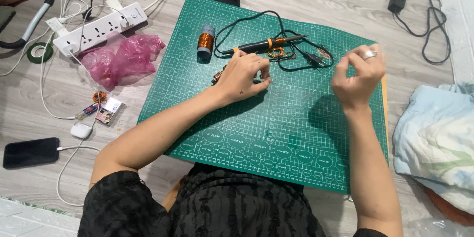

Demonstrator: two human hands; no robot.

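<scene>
Our left hand [242,75] pinched a small coppery part against the green gridded cutting mat [276,133], steadying it; our right hand [358,74] hovered beside it, its fingers curled loosely, pinching nothing we could make out.

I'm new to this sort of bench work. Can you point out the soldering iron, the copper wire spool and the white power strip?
soldering iron [256,45], head view, on its black handle
copper wire spool [205,42], head view, on the wound copper
white power strip [101,27], head view, on its top face

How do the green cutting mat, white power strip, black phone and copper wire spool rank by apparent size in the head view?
1. green cutting mat
2. white power strip
3. black phone
4. copper wire spool

The strip lies farther from the camera than the phone, so its lead is safe.
</scene>
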